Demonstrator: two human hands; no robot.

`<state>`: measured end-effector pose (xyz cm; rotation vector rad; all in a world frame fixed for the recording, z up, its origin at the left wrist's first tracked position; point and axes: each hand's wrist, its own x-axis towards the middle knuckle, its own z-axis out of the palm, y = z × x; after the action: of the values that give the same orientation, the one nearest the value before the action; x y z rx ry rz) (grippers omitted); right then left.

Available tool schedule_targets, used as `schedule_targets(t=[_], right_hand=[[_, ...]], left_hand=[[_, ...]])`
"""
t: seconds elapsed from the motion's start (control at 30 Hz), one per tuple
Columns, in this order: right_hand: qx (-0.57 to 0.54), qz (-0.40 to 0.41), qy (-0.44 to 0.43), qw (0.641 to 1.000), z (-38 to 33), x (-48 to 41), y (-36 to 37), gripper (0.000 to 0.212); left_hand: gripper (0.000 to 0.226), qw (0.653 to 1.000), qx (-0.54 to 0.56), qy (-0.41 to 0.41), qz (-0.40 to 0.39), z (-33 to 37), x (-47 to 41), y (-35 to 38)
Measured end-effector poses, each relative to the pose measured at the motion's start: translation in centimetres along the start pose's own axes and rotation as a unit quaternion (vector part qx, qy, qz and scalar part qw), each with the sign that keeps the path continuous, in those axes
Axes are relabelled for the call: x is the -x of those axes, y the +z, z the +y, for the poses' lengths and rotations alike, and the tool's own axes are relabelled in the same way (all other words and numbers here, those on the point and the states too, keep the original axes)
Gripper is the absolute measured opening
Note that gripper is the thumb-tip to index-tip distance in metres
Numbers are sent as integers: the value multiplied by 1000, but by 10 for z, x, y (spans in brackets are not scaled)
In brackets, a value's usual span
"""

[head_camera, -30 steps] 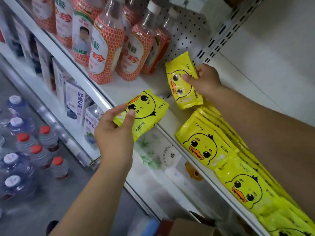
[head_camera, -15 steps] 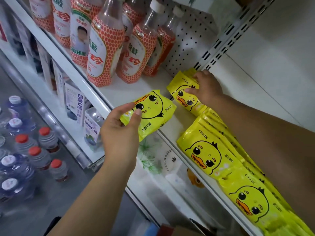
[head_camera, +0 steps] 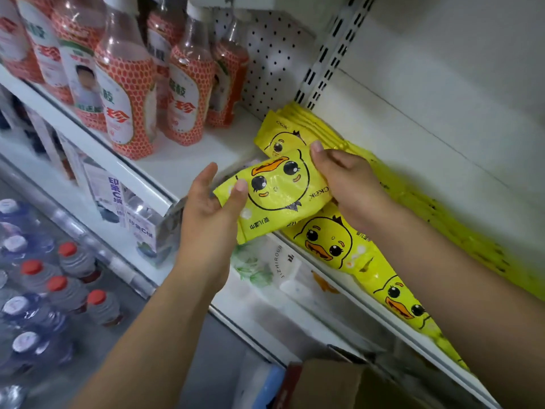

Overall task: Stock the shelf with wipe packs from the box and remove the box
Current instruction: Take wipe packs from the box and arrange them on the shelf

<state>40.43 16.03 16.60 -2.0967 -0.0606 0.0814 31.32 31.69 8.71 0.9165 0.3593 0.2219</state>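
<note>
Pinching the yellow duck-print plastic wipe pack (head_camera: 277,196) between my left hand (head_camera: 206,219) and right hand (head_camera: 351,184), fingers curled around both ends.

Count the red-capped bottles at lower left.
4 red-capped bottles, clustered among white-capped ones: the rearmost, one left of it, one in the middle, one nearest the camera. Others may be hidden past the frame's edge.

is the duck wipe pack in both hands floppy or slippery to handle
Probably soft and squashy: the wipe pack looks puffy and wrinkled between the left hand and right hand. Glare on its film hints it's slippery.
</note>
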Motion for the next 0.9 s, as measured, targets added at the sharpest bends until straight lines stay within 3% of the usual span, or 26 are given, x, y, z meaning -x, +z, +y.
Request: schedule_targets(t=[0.07, 0.27, 0.53, 0.9], right_hand=[[-34, 28, -24, 999, 4, 9, -8, 29], [-152, 121, -39, 980, 10, 28, -7, 11], [-216, 151, 18, 964, 1, 39, -5, 24], [-158, 183, 27, 970, -7, 43, -5, 40]], left_hand=[[29, 1000, -5, -3, -10, 0, 5, 4], [34, 1000, 3, -13, -25, -4, 20, 11], [36, 1000, 5, -19, -7, -3, 33, 5], [35, 1000, -23, 8, -3, -5, 57, -1]])
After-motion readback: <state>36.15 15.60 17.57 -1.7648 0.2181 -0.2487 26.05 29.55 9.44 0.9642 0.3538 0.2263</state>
